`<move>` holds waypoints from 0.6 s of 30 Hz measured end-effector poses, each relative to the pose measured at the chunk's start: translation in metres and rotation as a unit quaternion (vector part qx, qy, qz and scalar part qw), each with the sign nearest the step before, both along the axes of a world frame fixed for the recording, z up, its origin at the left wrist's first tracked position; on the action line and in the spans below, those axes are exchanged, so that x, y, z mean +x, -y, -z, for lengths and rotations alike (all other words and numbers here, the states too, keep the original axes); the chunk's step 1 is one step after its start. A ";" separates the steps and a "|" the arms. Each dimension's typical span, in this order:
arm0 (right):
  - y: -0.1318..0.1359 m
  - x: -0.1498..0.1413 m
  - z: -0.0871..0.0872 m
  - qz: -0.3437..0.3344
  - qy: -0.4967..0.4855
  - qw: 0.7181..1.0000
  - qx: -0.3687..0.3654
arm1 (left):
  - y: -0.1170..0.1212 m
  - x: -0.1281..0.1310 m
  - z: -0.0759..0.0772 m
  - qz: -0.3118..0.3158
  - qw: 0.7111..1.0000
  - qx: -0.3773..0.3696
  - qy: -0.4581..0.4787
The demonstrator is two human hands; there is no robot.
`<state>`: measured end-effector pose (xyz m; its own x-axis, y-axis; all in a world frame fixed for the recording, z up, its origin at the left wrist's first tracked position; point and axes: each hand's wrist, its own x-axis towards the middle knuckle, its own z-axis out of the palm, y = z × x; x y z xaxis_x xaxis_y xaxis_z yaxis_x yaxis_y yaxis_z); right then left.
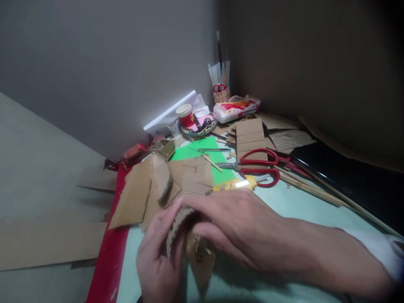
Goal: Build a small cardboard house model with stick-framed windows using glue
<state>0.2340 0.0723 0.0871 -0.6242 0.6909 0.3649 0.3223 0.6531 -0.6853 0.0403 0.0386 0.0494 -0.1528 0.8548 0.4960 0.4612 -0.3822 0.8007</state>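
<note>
Both hands meet low in the middle of the head view around a small cardboard piece (176, 229) with a curved corrugated strip on it. My left hand (158, 261) grips it from below, fingers wrapped round its left side. From the right, my right hand (233, 227) lies over it, fingers pressed onto the corrugated strip. A pointed flap of the piece (202, 269) hangs beneath the hands.
Cardboard scraps (148, 189) lie just beyond the hands on a green sheet (202, 155). Red scissors (259, 168), a yellow cutter (240, 183) and thin wooden sticks (315, 189) sit to the right. A red cup (186, 115), a tissue pack (235, 109) and a tool holder (221, 90) stand by the walls.
</note>
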 end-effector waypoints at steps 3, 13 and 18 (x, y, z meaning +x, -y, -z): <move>-0.004 -0.001 -0.002 0.021 0.047 0.997 -0.057 | -0.004 0.000 -0.003 0.003 0.998 -0.067 0.009; -0.012 0.004 0.003 0.105 0.013 0.994 0.007 | -0.005 -0.004 -0.010 0.006 0.952 -0.262 0.155; -0.023 0.009 0.005 0.127 -0.019 0.992 -0.009 | -0.009 0.002 -0.020 -0.014 0.885 -0.294 0.362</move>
